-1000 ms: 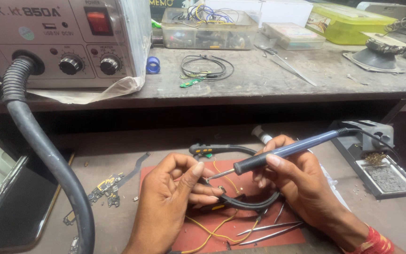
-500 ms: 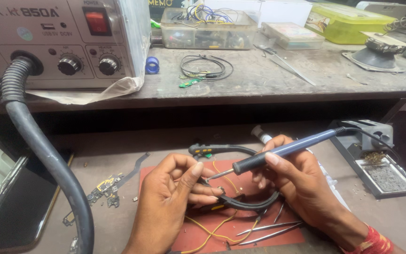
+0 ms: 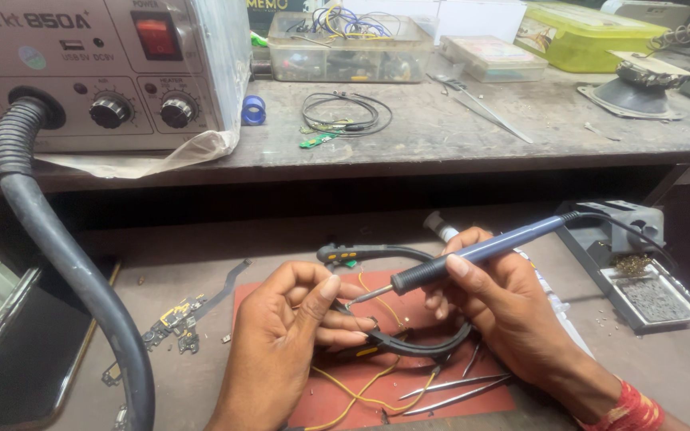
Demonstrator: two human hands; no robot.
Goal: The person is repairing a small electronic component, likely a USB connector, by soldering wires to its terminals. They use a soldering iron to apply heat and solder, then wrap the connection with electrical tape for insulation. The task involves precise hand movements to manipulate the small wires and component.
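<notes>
Little has shifted: right hand [image 3: 513, 307] stays wrapped around the soldering iron [image 3: 481, 251], its tip by the left hand [image 3: 289, 335], which pinches a small part.

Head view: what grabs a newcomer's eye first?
Bottom centre, the right hand holds a blue-handled soldering iron, its tip meeting whatever small part the left hand pinches over the red mat. At upper left, a grey hot-air station with a red switch sits on the shelf, its thick black hose curving down the left edge.
</notes>
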